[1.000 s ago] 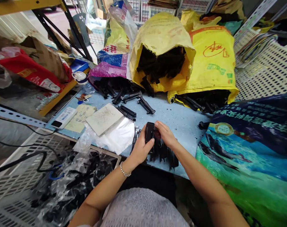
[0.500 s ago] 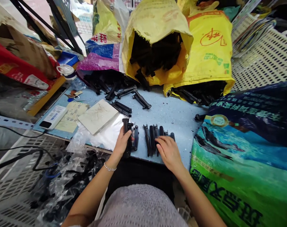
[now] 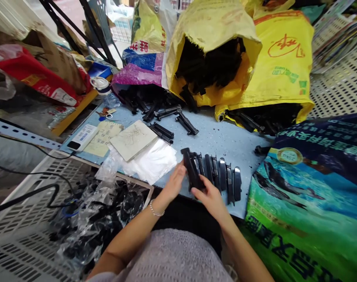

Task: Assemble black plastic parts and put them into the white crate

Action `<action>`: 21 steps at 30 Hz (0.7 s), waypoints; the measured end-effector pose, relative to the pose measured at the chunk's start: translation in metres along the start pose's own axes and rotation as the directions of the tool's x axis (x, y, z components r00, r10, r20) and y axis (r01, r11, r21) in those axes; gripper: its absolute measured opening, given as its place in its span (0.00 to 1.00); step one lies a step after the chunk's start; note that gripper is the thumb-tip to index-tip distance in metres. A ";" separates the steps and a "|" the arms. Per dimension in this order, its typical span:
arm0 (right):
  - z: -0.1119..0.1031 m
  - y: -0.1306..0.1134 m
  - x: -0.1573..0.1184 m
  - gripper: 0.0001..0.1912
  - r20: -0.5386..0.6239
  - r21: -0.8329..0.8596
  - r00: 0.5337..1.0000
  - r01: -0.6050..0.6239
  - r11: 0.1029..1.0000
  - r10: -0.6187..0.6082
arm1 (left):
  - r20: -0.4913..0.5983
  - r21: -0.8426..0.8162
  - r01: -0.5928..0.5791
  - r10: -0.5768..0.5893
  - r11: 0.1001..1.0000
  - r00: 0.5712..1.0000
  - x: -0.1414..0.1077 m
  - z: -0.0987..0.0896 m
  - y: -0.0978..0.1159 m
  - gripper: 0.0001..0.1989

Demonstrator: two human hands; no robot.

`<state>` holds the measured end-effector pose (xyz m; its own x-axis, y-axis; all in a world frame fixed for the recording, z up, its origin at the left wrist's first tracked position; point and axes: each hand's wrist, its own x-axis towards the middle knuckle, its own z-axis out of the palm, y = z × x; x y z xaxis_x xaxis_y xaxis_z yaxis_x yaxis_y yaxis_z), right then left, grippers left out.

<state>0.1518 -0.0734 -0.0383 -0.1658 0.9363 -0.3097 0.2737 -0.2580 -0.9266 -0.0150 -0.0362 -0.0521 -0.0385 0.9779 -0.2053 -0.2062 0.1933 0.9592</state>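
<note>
My left hand is closed at the left side of a long black plastic part with a wider top end. My right hand grips the same part near its lower end, thumb in front. The part is tilted, its top leaning left. Just right of it, several similar black parts lie side by side in a row on the blue tabletop. Some fingertips of both hands are hidden behind the held part.
Yellow sacks spill black parts at the back. A blue-green bag stands at the right. White plastic sheets lie under a card left of my hands. A crate of wrapped black pieces stands lower left.
My right hand has left the row and come left onto the held part. The view has shifted left, and more of the row shows.
</note>
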 end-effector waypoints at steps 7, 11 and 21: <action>0.006 -0.008 0.031 0.22 0.105 0.480 0.992 -0.117 0.870 0.075 | 0.028 0.809 -0.191 0.288 0.556 0.957 0.042 -0.110 -0.008 0.05; 0.026 -0.027 0.047 0.18 0.198 0.628 0.979 -0.169 0.760 0.055 | -0.051 0.539 -0.014 0.049 0.842 0.997 0.065 -0.127 0.000 0.10; 0.095 -0.033 0.104 0.18 0.102 0.697 0.991 -0.134 0.704 0.087 | 0.157 0.768 -0.318 0.318 0.555 0.935 0.065 -0.142 0.020 0.12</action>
<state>0.0354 0.0096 -0.0598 -0.2370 0.8810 -0.4096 -0.4454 -0.4732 -0.7601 -0.1601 0.0199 -0.0737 0.0518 0.9883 0.1434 0.6491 -0.1424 0.7473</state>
